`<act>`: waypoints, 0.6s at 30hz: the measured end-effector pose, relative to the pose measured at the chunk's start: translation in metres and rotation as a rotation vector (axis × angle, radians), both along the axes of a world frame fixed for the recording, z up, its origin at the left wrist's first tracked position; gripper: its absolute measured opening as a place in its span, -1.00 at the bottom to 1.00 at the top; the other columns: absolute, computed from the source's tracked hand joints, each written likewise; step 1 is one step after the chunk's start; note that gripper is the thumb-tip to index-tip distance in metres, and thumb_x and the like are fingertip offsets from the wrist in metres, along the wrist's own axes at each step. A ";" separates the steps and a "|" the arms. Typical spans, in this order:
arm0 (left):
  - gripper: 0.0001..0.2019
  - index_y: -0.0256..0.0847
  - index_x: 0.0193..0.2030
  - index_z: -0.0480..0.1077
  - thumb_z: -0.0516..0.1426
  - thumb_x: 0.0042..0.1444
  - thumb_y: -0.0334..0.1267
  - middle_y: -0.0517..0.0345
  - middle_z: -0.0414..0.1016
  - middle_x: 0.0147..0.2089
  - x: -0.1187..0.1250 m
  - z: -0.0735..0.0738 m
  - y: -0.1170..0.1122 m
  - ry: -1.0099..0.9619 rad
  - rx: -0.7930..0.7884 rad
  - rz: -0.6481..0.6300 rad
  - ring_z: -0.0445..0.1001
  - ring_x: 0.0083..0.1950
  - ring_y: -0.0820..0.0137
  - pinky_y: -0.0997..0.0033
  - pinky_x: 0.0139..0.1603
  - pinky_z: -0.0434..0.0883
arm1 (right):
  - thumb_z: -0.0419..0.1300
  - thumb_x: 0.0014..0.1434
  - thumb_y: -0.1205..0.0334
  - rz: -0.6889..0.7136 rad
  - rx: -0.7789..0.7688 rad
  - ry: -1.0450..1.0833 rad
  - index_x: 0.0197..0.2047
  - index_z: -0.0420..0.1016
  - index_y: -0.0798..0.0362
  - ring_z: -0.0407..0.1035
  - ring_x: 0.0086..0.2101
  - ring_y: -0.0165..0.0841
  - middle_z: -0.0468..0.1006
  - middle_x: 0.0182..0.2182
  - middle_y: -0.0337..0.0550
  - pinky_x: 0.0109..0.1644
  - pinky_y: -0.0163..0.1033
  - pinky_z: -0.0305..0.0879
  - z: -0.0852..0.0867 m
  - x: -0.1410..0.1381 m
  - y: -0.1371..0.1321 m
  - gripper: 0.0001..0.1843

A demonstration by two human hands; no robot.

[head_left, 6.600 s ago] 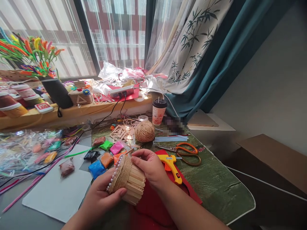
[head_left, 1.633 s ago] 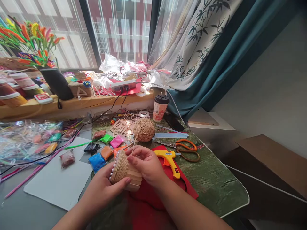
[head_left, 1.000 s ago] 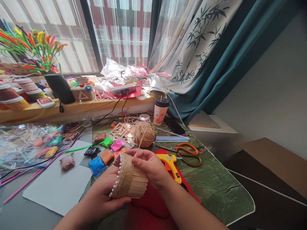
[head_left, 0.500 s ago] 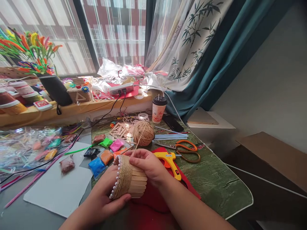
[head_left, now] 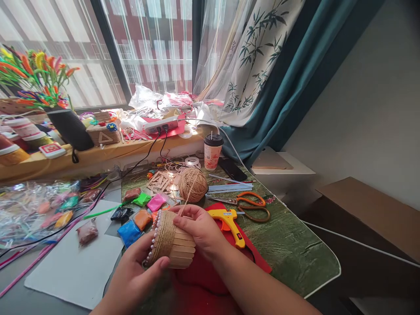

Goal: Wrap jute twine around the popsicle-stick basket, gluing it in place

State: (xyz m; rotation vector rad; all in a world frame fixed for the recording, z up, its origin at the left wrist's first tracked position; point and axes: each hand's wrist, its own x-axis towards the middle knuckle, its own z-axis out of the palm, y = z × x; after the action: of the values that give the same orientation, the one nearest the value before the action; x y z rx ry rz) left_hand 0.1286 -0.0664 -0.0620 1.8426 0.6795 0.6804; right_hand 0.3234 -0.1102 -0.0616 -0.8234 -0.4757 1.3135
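My left hand (head_left: 136, 273) cradles a small holder of wooden craft sticks (head_left: 171, 247), lying on its side, its rim edged with white pearl beads and its upper part wrapped in jute twine. My right hand (head_left: 200, 228) rests on top of the holder and pinches the twine strand (head_left: 187, 199), which runs up to the twine ball (head_left: 193, 185) on the table behind. Both hands are closed. The holder hovers over red felt (head_left: 210, 280).
A yellow glue gun (head_left: 229, 220) and orange scissors (head_left: 251, 205) lie right of my hands. Colored clay packets (head_left: 138, 214), a white sheet (head_left: 75, 262), pipe cleaners and a paper cup (head_left: 212, 151) crowd the green table (head_left: 295, 249). The windowsill holds a power strip (head_left: 160, 125).
The holder has shifted slightly lower and left in my hands, and my right hand keeps the twine pulled against the wrapped band. The camera view has drifted a little.
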 end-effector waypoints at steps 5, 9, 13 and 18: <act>-0.76 -0.04 -0.02 0.57 0.29 0.20 -0.10 0.15 0.74 -0.08 0.013 0.012 -0.001 0.036 -0.102 0.002 0.70 -0.12 0.16 0.35 -0.16 0.66 | 0.60 -0.19 0.06 0.058 0.024 -0.025 -0.43 0.61 0.09 0.51 -0.16 -0.24 0.64 -0.09 -0.07 0.01 -0.13 0.40 -0.003 0.002 0.001 -0.63; -0.80 -0.08 -0.07 0.61 0.29 0.19 -0.14 0.13 0.73 -0.15 0.010 0.011 0.006 0.081 0.040 -0.041 0.67 -0.14 0.16 0.32 -0.14 0.63 | 0.57 -0.11 0.04 0.031 0.082 -0.050 -0.43 0.61 0.06 0.49 -0.11 -0.22 0.64 -0.08 -0.08 0.04 -0.10 0.38 -0.002 0.007 0.001 -0.67; -0.82 -0.11 -0.09 0.61 0.27 0.20 -0.17 0.08 0.70 -0.14 0.007 0.008 0.009 0.112 0.156 -0.078 0.63 -0.08 0.13 0.26 -0.06 0.60 | 0.57 -0.10 0.06 0.002 0.111 -0.084 -0.43 0.62 0.04 0.49 -0.08 -0.22 0.64 -0.09 -0.10 0.07 -0.10 0.37 -0.003 0.007 0.000 -0.70; -0.91 -0.13 -0.17 0.57 0.23 0.22 -0.27 0.07 0.64 -0.17 0.006 0.013 0.012 0.105 0.300 -0.221 0.56 -0.08 0.17 0.25 -0.01 0.53 | 0.56 -0.09 0.05 -0.007 0.097 -0.082 -0.42 0.64 0.04 0.50 -0.15 -0.25 0.65 -0.13 -0.10 0.04 -0.10 0.38 -0.004 0.006 0.001 -0.71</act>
State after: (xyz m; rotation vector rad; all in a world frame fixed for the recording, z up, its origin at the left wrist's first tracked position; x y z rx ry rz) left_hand 0.1346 -0.0541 -0.0495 2.2034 0.4479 0.5654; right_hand 0.3299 -0.1094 -0.0659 -0.8001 -0.5960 1.2437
